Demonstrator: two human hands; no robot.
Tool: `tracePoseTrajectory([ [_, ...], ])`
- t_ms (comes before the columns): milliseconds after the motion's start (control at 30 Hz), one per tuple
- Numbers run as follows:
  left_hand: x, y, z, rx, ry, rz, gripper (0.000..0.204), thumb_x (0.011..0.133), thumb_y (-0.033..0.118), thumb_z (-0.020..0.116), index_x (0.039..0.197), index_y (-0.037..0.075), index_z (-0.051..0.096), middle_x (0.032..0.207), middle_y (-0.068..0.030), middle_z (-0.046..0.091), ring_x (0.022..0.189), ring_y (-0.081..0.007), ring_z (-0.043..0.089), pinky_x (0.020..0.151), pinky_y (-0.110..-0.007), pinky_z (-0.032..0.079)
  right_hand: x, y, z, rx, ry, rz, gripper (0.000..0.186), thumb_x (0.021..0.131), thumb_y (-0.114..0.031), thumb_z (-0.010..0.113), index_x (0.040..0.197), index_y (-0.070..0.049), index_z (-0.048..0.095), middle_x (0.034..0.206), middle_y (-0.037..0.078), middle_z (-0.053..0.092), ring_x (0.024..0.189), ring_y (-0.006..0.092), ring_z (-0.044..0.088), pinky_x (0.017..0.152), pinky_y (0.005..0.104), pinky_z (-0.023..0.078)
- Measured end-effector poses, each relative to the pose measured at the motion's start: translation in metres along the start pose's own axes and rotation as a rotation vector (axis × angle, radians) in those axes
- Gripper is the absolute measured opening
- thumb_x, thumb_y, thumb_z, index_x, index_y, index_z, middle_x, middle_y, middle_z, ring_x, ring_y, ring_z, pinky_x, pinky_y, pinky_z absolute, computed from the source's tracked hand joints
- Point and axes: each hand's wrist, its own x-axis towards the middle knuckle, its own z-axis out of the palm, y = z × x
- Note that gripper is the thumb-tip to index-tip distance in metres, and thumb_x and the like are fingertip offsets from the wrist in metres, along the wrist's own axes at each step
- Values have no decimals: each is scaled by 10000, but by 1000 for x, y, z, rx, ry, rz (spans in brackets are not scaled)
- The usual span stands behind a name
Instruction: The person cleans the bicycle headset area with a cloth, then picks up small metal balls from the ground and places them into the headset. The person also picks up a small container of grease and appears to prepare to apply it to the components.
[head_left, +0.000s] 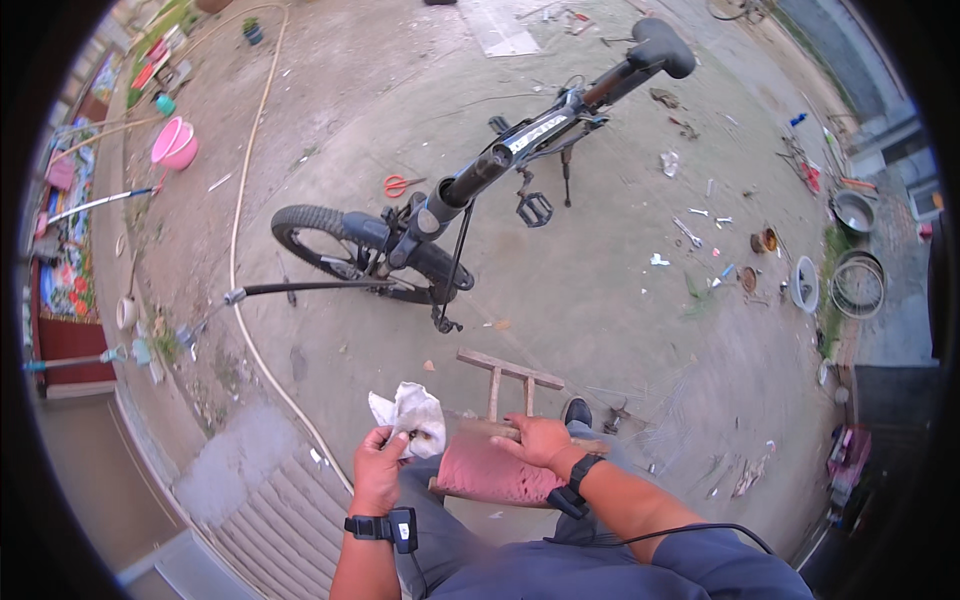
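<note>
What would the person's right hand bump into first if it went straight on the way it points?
Probably the white cloth held by the left hand, ahead of the right hand; depth is unclear, so it might pass underneath.

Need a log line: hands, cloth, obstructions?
Left hand gripping stained white cloth. Right hand on red-seated stool. Stool partly between right hand and bicycle.

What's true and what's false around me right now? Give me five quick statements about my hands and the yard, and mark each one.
1. The left hand holds a white cloth. True.
2. The bike is beyond the stool. True.
3. The right hand touches the bike. False: it is on the stool.
4. The bucket is right of the bike. False: it is to the left.
5. Scissors lie on the ground. True.
</note>
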Motion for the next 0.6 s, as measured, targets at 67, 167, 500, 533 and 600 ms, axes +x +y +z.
tracePoseTrajectory([
  [67, 9, 9, -2, 7, -47, 9, 189, 954, 108, 694, 1117, 28, 643, 1028, -40, 691, 878, -140, 658, 710, -315, 551, 7, -4, -7, -38, -7, 55, 723, 908, -697, 536, 1305, -99, 622, 915, 194, 737, 870, 396, 715, 773, 507, 566],
  [167, 8, 26, -15, 66, -70, 3, 192, 962, 101, 677, 1135, 29, 632, 1038, -42, 695, 884, -141, 666, 741, -311, 544, 18, -17, -17, -66, 9, 97, 722, 908, -707, 528, 1301, -109, 624, 896, 184, 739, 866, 393, 715, 772, 506, 566],
  [500, 22, 27, 50, 52, 16, -57, 174, 966, 83, 673, 1127, 32, 632, 1040, -48, 696, 902, -153, 677, 782, -330, 550, 80, 32, -65, -30, -33, 11, 711, 903, -716, 526, 1262, -114, 646, 886, 184, 735, 855, 391, 711, 749, 501, 561],
  [533, 24, 22, 69, 26, 47, -41, 171, 967, 82, 672, 1127, 35, 634, 1040, -47, 697, 904, -154, 677, 783, -329, 550, 91, 46, -73, -53, -62, -19, 711, 901, -717, 527, 1262, -117, 647, 886, 185, 735, 858, 389, 711, 748, 501, 561],
  [600, 16, 16, 101, -21, 80, -29, 166, 969, 79, 670, 1127, 41, 637, 1042, -45, 698, 908, -155, 677, 784, -328, 548, 100, 70, -87, -46, -129, -87, 699, 899, -719, 529, 1234, -120, 658, 888, 186, 735, 855, 386, 712, 745, 499, 560],
])
